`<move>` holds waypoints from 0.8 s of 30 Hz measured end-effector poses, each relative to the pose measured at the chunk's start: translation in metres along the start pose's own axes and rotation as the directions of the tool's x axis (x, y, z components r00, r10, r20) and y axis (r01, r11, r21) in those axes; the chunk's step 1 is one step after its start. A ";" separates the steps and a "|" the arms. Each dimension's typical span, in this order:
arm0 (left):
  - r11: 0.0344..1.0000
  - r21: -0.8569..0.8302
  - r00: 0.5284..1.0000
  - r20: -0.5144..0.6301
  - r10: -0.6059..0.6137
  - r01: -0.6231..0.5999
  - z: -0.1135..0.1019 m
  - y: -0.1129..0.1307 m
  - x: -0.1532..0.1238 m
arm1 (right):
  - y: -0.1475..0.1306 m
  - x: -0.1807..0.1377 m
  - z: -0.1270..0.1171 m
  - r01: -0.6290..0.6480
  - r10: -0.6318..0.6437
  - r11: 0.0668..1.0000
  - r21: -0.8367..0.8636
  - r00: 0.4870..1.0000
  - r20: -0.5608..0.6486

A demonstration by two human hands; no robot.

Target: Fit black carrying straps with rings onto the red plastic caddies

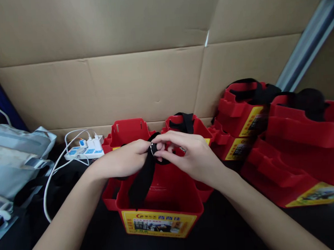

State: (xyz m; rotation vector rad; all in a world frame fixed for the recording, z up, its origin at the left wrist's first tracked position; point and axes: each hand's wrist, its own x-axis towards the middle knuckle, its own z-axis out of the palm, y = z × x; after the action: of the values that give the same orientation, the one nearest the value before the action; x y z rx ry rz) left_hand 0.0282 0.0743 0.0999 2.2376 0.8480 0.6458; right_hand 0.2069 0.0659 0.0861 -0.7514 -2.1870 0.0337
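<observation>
A black strap (143, 180) hangs down into a red plastic box (160, 207) with a yellow label on its front. My left hand (129, 156) is closed around the upper part of the strap. A small metal ring (152, 149) sits on the strap between my hands. With thumb and forefinger, my right hand (188, 153) pinches at the ring and the strap beside it. Both hands are above the box's back part, and the fingers of my left hand are partly hidden.
Two more red boxes, one a left box (128, 130), stand behind. Stacked red boxes (304, 136) with black straps are at the right. A white power strip (87, 151) with cables lies left, near grey-white plastic bags (14, 159). A cardboard wall (139, 89) closes the back.
</observation>
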 end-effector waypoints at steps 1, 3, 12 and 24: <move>1.000 0.025 1.000 -0.008 -0.013 0.013 0.000 0.000 0.000 | -0.001 0.000 0.001 -0.025 0.025 1.000 0.008 1.000 0.003; 0.998 0.054 1.000 -0.019 -0.023 0.024 0.000 0.000 -0.001 | -0.002 -0.001 0.000 -0.067 0.068 0.996 0.056 0.998 -0.006; 0.995 0.094 0.997 -0.077 0.028 -0.021 -0.014 0.000 -0.006 | 0.001 0.001 -0.008 -0.255 0.269 0.948 0.189 0.962 -0.050; 0.996 -0.039 0.988 -0.133 0.077 -0.083 -0.001 0.006 0.004 | -0.005 0.002 0.004 -0.378 0.346 0.869 0.318 0.925 0.154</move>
State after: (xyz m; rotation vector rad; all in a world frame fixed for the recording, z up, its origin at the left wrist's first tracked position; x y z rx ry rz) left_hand 0.0327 0.0745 0.1056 2.2173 0.8019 0.8495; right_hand 0.2011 0.0633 0.0862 -0.9593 -2.0169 0.6392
